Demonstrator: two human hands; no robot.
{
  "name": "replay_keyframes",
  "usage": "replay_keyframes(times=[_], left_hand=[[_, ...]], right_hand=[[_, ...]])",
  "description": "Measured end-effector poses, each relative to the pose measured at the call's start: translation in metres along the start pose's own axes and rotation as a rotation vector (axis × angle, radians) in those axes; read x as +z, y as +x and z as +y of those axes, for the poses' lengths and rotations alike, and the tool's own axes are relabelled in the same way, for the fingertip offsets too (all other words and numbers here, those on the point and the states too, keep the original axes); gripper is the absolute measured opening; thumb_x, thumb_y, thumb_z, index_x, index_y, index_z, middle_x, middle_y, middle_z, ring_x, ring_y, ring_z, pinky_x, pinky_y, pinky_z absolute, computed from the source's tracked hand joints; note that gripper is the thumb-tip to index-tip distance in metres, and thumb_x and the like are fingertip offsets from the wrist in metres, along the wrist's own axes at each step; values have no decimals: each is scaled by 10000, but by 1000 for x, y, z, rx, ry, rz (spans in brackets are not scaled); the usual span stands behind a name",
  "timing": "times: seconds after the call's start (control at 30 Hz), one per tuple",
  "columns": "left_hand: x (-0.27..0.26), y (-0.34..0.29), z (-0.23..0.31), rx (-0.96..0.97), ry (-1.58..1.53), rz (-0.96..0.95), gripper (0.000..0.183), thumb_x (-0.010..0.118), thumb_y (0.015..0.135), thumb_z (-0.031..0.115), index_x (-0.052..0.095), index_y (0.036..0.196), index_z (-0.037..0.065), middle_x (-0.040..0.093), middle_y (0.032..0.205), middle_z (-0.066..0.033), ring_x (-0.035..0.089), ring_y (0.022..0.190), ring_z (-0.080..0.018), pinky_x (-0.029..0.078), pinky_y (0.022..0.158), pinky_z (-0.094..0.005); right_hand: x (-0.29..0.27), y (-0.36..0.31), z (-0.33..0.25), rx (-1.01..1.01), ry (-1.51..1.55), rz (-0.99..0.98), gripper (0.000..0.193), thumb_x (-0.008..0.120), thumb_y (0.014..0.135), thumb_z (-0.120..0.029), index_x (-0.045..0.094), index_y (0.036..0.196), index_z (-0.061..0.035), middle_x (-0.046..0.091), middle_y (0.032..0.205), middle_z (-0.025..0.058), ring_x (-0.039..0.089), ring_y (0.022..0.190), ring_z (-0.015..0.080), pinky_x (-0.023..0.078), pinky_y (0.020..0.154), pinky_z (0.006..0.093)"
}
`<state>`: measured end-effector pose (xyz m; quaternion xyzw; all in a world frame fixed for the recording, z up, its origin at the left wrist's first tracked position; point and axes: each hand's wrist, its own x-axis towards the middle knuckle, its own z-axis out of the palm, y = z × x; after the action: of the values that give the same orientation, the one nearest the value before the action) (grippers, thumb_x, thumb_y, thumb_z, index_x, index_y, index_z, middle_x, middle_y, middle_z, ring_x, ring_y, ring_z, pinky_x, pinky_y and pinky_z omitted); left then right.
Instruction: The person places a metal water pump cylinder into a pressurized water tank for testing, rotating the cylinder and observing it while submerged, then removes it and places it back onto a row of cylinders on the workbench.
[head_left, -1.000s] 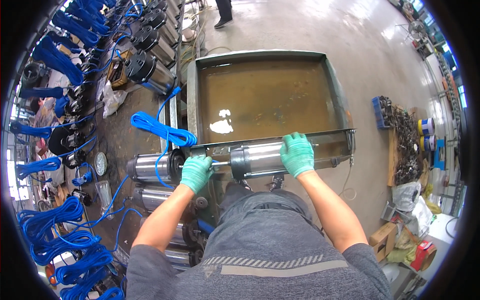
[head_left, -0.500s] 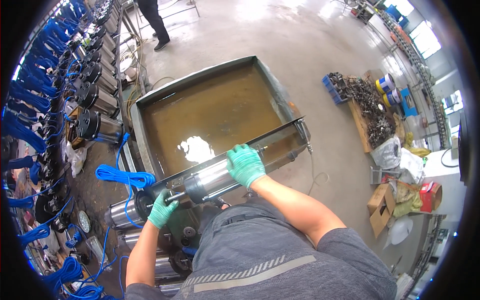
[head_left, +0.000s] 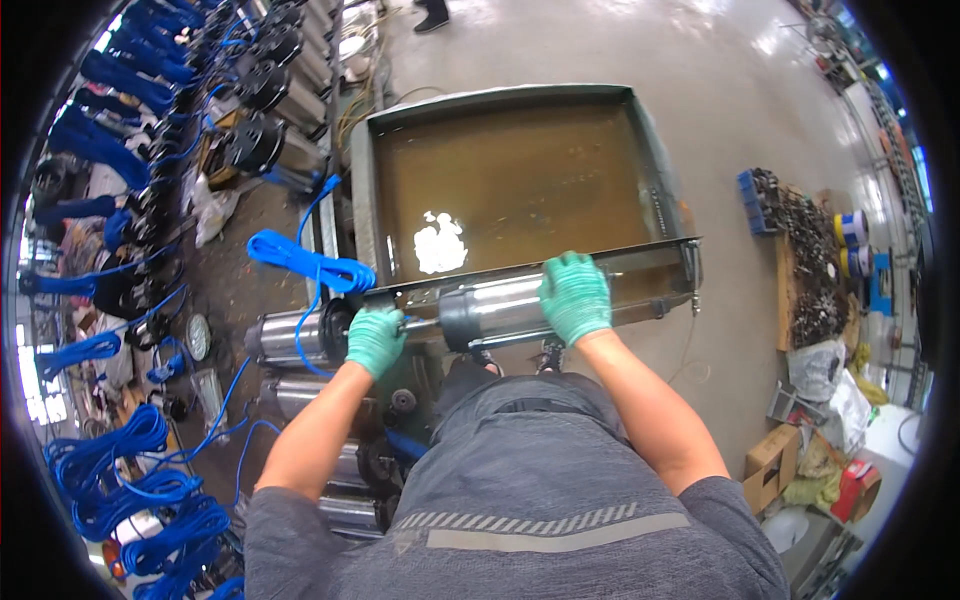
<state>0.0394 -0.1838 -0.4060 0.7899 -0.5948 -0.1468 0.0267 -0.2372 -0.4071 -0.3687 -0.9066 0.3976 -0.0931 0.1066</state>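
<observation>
A shiny steel motor cylinder [head_left: 505, 303] with a dark end cap lies along the near edge of a water-filled metal tank [head_left: 363, 190]. My right hand [head_left: 577, 298], in a green glove, is laid over its top with the fingers curved round the barrel. From the end cap a thin metal shaft [head_left: 424, 323] runs left into my gloved left hand [head_left: 375, 340], whose fingers are closed round its end. Beside that hand stands another steel motor [head_left: 285, 337], with a coil of blue cable [head_left: 305, 262] above it. My left fingers hide the shaft's tip.
More steel motors [head_left: 290, 395] lie close to my left leg. A row of upright motors [head_left: 270, 150] and blue cable bundles [head_left: 110, 445] fills the left side. Rightward on the floor are a pile of dark metal parts [head_left: 812, 265] and a cardboard box [head_left: 772, 465].
The view has turned, so the tank and cylinder appear farther right and more level. My left fingers have closed more tightly round the shaft end. My right hand stays on the cylinder.
</observation>
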Motion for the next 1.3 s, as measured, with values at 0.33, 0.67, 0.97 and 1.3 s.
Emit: replay_keyframes(times=[0.33, 0.67, 0.97, 1.3], left_hand=[[-19, -10, 1, -672, -1752, -504, 445, 709, 938, 359, 607, 1220, 30, 693, 1056, -65, 657, 876, -171, 557, 765, -340], [-17, -14, 5, -152, -885, -122, 404, 788, 847, 148, 561, 1160, 28, 646, 1021, -110, 626, 897, -197, 536, 798, -359], [7, -8, 0, -139, -131, -20, 344, 724, 866, 402, 655, 908, 67, 675, 768, -189, 660, 730, -394, 512, 642, -493], [-10, -8, -15, -389, -1347, -522, 436, 706, 929, 261, 580, 1276, 30, 669, 1005, -75, 636, 821, -136, 546, 686, -276]], right_hand=[[3, 2, 4, -5, 43, 2, 160, 637, 840, -211, 658, 903, -66, 628, 956, 136, 603, 979, 332, 520, 838, 459], [3, 2, 4, -10, 24, -9, 157, 632, 856, -214, 661, 903, -67, 628, 963, 133, 602, 980, 331, 523, 835, 458], [0, 5, 1, 0, 41, -14, 161, 641, 849, -212, 665, 918, -69, 627, 959, 130, 601, 982, 333, 520, 839, 460], [4, 5, 4, -7, 39, -20, 157, 637, 843, -213, 655, 904, -69, 625, 958, 137, 600, 976, 335, 517, 837, 463]])
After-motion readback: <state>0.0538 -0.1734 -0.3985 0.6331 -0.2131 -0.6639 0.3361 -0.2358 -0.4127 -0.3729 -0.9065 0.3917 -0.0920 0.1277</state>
